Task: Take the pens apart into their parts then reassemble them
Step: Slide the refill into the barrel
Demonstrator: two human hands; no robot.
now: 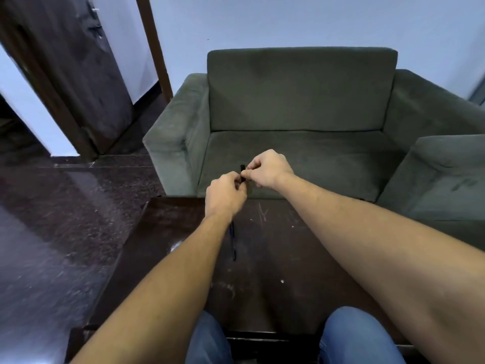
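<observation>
A short black pen [242, 172] is held upright between both hands above the far edge of the dark wooden table [288, 258]. My left hand [225, 196] grips its lower end with curled fingers. My right hand [267, 168] pinches its upper part with thumb and fingertips. Most of the pen is hidden inside the fingers. A thin blue pen part [233, 241] lies lengthwise on the table, just below my left wrist.
A green sofa chair [301, 101] stands right behind the table, and a second one [446, 179] is at the right. A dark shiny floor [52, 219] and a wooden door [65, 74] are at the left. My knees in blue jeans [354, 337] are at the near edge.
</observation>
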